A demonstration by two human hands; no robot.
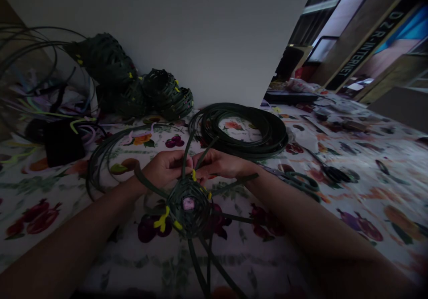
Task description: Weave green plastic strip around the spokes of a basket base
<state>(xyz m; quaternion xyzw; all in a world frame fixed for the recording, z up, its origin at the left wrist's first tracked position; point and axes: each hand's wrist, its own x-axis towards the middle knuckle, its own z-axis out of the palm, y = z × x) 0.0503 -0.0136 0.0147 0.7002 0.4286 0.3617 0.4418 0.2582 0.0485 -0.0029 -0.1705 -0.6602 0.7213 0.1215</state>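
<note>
A small dark green woven basket (197, 219) is in front of me, with loose strips sticking out around it and yellow ties at several spots on its rim. Through its middle shows a pinkish patch. My left hand (170, 165) pinches an upright green strip (186, 152) at the far side of the weave. Close beside it, my right hand (217, 164) has its fingers closed at the same far edge, near a yellow tie (194, 175) and a second upright strip. Exactly what the right fingertips grip is partly hidden.
Behind my hands lies a large coil of green strip (277, 134). Finished-looking woven baskets (167, 94) are piled at the back left, near a black object (63, 143) and coloured strips. Scissors (301, 181) rest by my right forearm. A fruit-patterned cloth (133, 268) covers the table; a white panel (200, 36) stands behind.
</note>
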